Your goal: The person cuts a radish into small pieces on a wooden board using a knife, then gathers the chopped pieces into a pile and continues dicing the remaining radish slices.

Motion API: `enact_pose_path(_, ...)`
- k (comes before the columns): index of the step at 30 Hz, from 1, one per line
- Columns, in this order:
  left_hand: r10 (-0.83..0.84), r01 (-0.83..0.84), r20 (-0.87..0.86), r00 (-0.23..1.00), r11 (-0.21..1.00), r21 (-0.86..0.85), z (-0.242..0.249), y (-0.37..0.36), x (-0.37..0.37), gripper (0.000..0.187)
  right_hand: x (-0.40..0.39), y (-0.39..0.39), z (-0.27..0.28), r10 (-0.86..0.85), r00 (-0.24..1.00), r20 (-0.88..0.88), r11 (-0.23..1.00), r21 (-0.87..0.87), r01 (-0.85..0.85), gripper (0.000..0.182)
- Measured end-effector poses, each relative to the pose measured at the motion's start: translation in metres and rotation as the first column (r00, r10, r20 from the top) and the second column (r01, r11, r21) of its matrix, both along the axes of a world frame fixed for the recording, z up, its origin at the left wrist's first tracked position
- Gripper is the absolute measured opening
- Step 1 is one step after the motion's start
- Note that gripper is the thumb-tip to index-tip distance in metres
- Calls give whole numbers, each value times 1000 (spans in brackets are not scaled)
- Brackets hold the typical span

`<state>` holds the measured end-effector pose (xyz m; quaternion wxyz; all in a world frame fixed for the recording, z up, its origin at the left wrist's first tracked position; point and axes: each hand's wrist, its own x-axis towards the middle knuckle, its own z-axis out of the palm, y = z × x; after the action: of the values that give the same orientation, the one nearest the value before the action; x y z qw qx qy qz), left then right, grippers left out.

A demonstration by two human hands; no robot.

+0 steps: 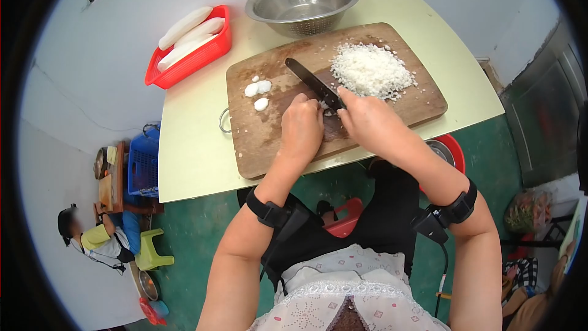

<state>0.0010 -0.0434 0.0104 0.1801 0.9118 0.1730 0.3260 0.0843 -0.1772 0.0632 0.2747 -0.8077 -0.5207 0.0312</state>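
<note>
My right hand (370, 119) grips the handle of a black-bladed knife (312, 81) that lies across a wooden cutting board (269, 129). My left hand (301, 130) rests fingers-down on the board beside the blade, over small white pieces that it mostly hides. A heap of finely chopped white vegetable (370, 70) sits on the board's far right. Three white slices (257, 93) lie on the board to the left of the blade.
A steel colander bowl (303, 3) stands behind the board. A red basket (211, 49) holding long white peeled roots (187, 34) sits at the table's far left corner. Another person (98, 236) sits on the floor at lower left near a blue crate (144, 165).
</note>
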Motion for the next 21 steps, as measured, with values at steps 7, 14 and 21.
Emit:
enact_pose_path(7,26,-25,11,1000,999,-26,-2,3,2,6,-11,-15,16,11,1000,-3,1000,9,-11,31)
enact_pose_path(14,17,-16,16,1000,998,-52,-1,4,2,6,-10,-15,7,4,999,-32,1000,23,-3,34)
enact_pose_path(21,6,-5,10,1000,998,-62,-1,4,2,6,-8,-13,8,3,998,-60,1000,-23,-5,34)
